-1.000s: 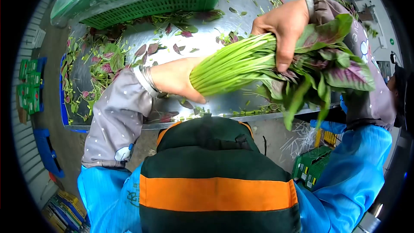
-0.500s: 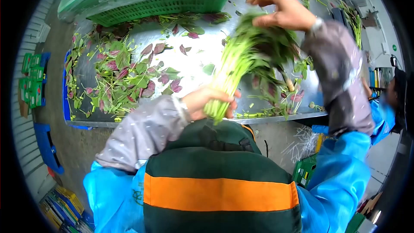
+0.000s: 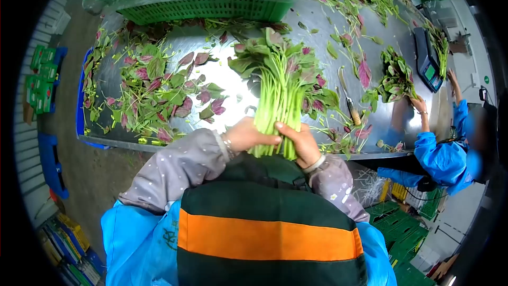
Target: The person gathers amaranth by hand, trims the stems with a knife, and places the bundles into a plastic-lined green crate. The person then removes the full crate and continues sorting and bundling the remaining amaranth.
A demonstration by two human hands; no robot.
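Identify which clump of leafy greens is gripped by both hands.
The middle bunch, stems clasped by left hand and right hand; the other clumps lie loose on the table.

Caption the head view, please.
Left hand and right hand grip the stems of a bunch of greens at a leaf-strewn steel table.

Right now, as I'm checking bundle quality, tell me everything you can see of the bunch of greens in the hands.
The bunch of greens has pale green stems gathered together and green leaves blotched purple-red fanning out. It points leaf-end away over the steel table, gripped at the stem ends by the left hand and right hand.
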